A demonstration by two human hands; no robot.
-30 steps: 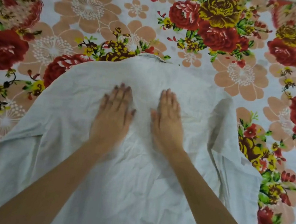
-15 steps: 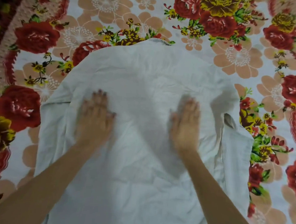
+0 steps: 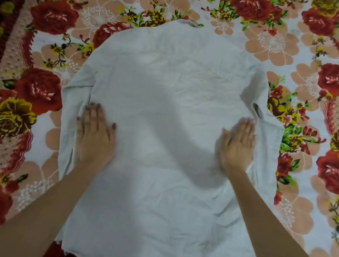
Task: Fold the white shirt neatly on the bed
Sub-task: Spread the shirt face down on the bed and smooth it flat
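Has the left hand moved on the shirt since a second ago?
Yes. The left hand has slid outward from the middle of the white shirt to its left side seam, lying flat beside the folded sleeve; the camera shifted too.

The white shirt (image 3: 171,112) is thin, soft cloth, matt and not shiny, with lots of little wrinkles and a rough, frayed edge at the bottom. The bed (image 3: 290,46) is covered in smooth printed cloth with red, yellow and peach flowers, and the red roses look a bit shiny.
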